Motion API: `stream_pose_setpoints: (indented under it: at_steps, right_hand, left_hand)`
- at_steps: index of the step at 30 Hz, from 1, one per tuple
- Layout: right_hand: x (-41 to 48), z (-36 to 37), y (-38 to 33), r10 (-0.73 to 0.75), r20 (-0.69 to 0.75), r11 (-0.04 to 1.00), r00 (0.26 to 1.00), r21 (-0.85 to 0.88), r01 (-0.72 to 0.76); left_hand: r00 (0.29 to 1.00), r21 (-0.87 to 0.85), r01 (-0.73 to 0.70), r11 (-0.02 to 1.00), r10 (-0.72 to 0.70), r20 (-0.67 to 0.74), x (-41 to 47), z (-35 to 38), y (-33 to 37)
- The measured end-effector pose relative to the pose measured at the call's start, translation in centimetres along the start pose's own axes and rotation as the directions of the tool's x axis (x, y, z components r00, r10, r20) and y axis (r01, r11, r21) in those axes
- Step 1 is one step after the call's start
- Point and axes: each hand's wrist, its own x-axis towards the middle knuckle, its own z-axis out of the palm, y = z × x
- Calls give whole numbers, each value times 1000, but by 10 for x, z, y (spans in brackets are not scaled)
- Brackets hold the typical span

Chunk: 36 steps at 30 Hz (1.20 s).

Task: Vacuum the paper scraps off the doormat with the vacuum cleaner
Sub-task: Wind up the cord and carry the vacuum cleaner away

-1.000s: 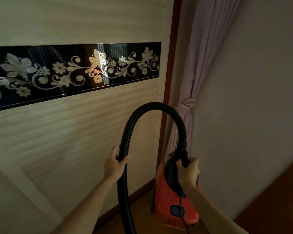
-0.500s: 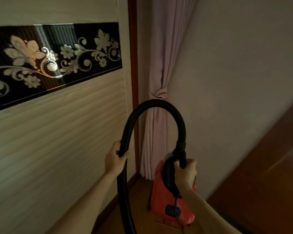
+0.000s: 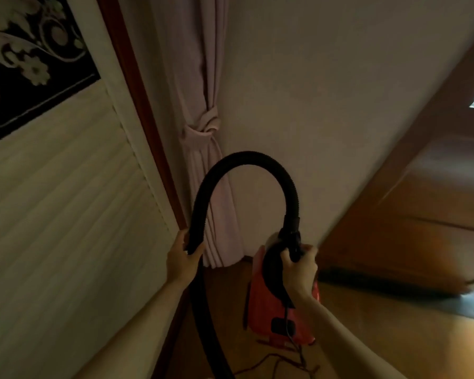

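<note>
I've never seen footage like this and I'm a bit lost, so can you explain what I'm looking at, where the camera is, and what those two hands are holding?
There is no machine filming here: the camera sits on a person's head and looks forward and down, so you see their own two bare arms reaching out from the bottom of the picture. The left hand has its grip around a black hose, which arches up and over. The right hand holds the black handle on a red vacuum cleaner, where the hose joins it. The vacuum looks carried rather than parked, though its underside is hard to see. Behind are a tied-back pink curtain, a pale wall, and a cupboard door with a flowered band at left. Below is a wooden floor with a thin cord trailing on it. The picture is dim and blurred, and I can't make out a doormat or paper scraps.
</note>
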Motion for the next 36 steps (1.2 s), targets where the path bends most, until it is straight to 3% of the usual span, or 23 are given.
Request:
stream_pose_setpoints:
  at_steps: [10, 23, 36]
  right_hand:
    - [-6, 40, 49, 145, -101, 989, 984, 18, -144]
    - [43, 115, 162, 215, -54, 975, 975, -36, -217]
    - [86, 198, 310, 249, -63, 968, 966, -23, -251]
  left_hand:
    - [983, 30, 55, 998, -59, 174, 25, 30, -62]
    - [972, 99, 152, 983, -167, 167, 55, 73, -169]
    - [959, 172, 198, 965, -227, 172, 74, 131, -323]
